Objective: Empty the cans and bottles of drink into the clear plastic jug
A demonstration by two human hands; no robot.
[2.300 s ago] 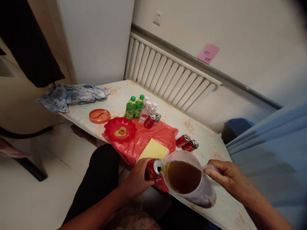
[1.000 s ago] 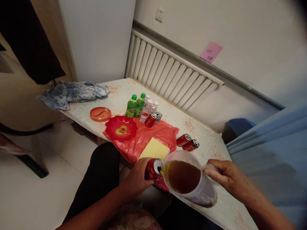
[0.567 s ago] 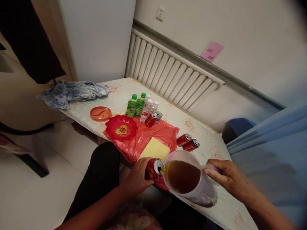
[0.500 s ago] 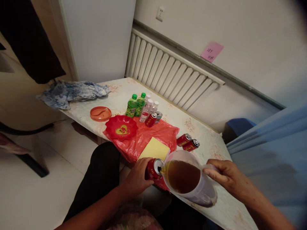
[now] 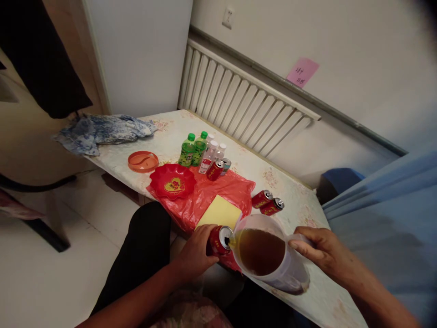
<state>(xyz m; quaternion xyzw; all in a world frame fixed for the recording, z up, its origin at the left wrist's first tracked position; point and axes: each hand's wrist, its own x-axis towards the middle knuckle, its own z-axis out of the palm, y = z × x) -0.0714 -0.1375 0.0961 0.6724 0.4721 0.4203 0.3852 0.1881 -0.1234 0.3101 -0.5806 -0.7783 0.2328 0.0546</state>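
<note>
My left hand [image 5: 198, 253] is wrapped round a red drink can [image 5: 218, 241], its silver top with the open mouth facing the jug. In my right hand [image 5: 319, 250] is the handle of a translucent plastic jug [image 5: 292, 269], tilted to the left with brown liquid [image 5: 261, 253] inside. The jug's lip meets the can's opening, and yellowish liquid shows at that point. Just beyond the can, a yellow sheet [image 5: 220, 212] lies on a red plastic bag [image 5: 201, 193]. Two more red cans [image 5: 267, 202] stand together behind the jug.
The bag lies on a table with a floral cloth [image 5: 290, 175]. A red scalloped plate [image 5: 157, 182], an orange round dish [image 5: 134, 163], green-capped bottles [image 5: 187, 152], clear bottles [image 5: 206, 163] and another red can [image 5: 215, 171] stand farther back. A radiator [image 5: 235, 93] and a blue curtain [image 5: 382, 218] border the table.
</note>
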